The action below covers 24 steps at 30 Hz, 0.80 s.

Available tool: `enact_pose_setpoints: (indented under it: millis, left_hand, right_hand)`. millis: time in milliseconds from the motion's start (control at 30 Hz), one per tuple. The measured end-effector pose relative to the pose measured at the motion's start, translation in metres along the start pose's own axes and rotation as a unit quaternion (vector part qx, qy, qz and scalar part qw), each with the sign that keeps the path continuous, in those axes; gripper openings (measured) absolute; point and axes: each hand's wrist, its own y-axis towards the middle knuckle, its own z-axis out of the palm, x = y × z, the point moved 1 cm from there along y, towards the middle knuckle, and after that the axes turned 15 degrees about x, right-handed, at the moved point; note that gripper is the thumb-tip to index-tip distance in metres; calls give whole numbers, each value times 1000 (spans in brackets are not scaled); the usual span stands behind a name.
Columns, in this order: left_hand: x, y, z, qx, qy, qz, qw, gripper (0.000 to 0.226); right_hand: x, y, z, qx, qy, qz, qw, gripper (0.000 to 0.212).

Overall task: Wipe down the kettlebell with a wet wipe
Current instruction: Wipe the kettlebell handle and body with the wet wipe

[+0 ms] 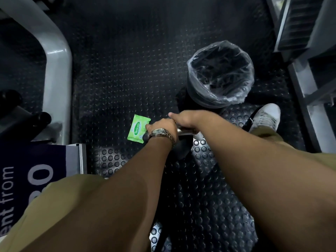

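The bin point(221, 99), lined with a clear bag and showing no rubbish I can make out, stands just beyond the kettlebell point(180, 148), likely for used wipes. The wipes pack point(136, 130) lies just left of the kettlebell, within reach. The right hand point(184, 118) curls over its handle, probably steadying it; the left hand point(162, 126), close beside, meets the pack's edge, grip unclear.

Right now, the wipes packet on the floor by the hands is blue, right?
No. The head view shows the wipes packet is green, not blue. It does lie on the floor by the left hand and right hand.
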Motion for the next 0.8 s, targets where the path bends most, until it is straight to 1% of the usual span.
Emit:
enact_pose_setpoints:
  millis: [67,133,167,233,300,367,467,533,567,633,700,733,767,800]
  left_hand:
    - [-1,-1,0,-4,4,2,1000,44]
    - [0,-2,1,-11,6,4,1000,37]
    - [1,-2,2,-14,6,5,1000,35]
    - [1,-1,3,-19,7,4,1000,36]
    - [1,-1,1,-15,11,4,1000,39]
    - [1,-1,0,-10,10,6,1000,42]
    - [1,-2,-2,4,7,6,1000,47]
    - [1,-2,-2,9,2,1,1000,46]
    - [1,-2,-3,9,0,-1,1000,45]
    - [1,-4,-2,6,-1,2,1000,43]
    - [1,-6,-2,-10,6,11,1000,38]
    - [2,-7,-1,-16,8,16,1000,36]
    - [2,-7,-1,-20,9,18,1000,35]
    - [1,-7,-1,-21,10,17,1000,35]
  right_hand:
    - [-25,13,13,-17,76,-3,997,70]
    - [-45,27,21,-51,185,-2,981,77]
    - [-49,30,24,-60,211,1,976,81]
    - [-42,26,22,-68,208,13,976,80]
    - [-26,18,13,-58,139,24,988,73]
    - [-4,4,0,-19,76,32,996,71]
    - [14,-6,-16,1,19,27,999,69]
    - [11,-1,-10,5,-11,25,1000,71]
    - [3,6,-4,0,4,21,1000,73]
    - [-21,19,8,-26,82,10,996,80]
    - [-44,31,13,-51,204,-7,978,89]
    - [-51,35,14,-56,240,-11,969,95]
    - [-52,35,14,-55,246,-12,968,97]
    - [-49,35,11,-50,218,-9,975,93]
